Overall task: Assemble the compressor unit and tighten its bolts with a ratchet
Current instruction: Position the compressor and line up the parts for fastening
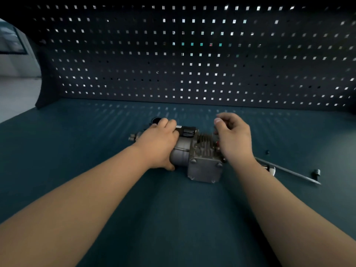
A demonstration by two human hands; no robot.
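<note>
A grey metal compressor unit (200, 160) lies on its side in the middle of the teal bench, finned cylinder up and a square bolted end plate toward me. My left hand (159, 143) grips its round motor body from above, thumb under the near side. At the unit's right end my right hand (234, 135) has its fingers curled, fingertips against the finned head; whatever they pinch is hidden. The ratchet (289, 171), a long thin steel tool, rests on the bench to the right, partly under my right wrist.
A small dark socket (316, 172) stands by the ratchet's far end. A tiny dark part (267, 151) lies right of the unit. A black round object (156, 120) sits behind my left hand. A dark pegboard (192, 64) walls the back of the bench (173, 218).
</note>
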